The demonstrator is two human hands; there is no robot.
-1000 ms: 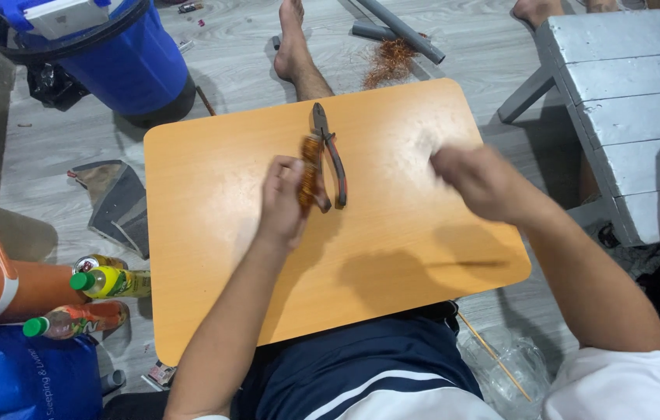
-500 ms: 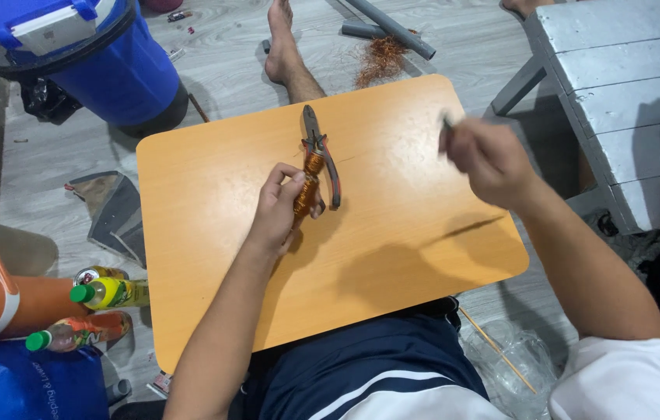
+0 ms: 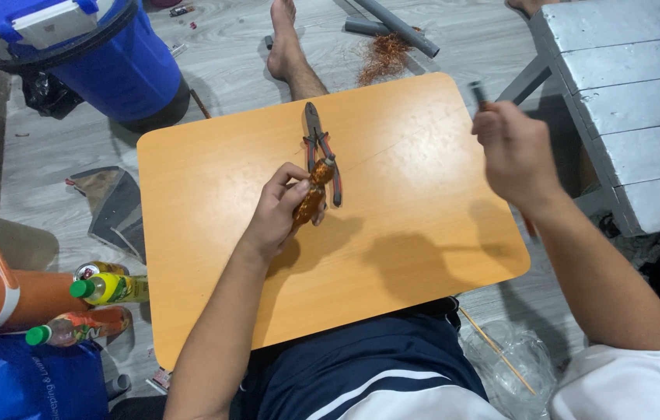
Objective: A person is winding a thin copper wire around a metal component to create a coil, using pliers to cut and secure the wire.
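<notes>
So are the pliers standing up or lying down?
Lying down. The pliers rest flat on the orange board, beside the left hand.

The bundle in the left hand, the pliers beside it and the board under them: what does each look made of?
The bundle in the left hand looks like bare copper wire: shiny orange-brown, wound tight. The pliers seem to be dull grey metal with red-and-dark handle grips, probably plastic or rubber. The board looks like laminated wood or fibreboard: smooth, even orange-tan, rounded corners, faint sheen; its core cannot be seen.
</notes>
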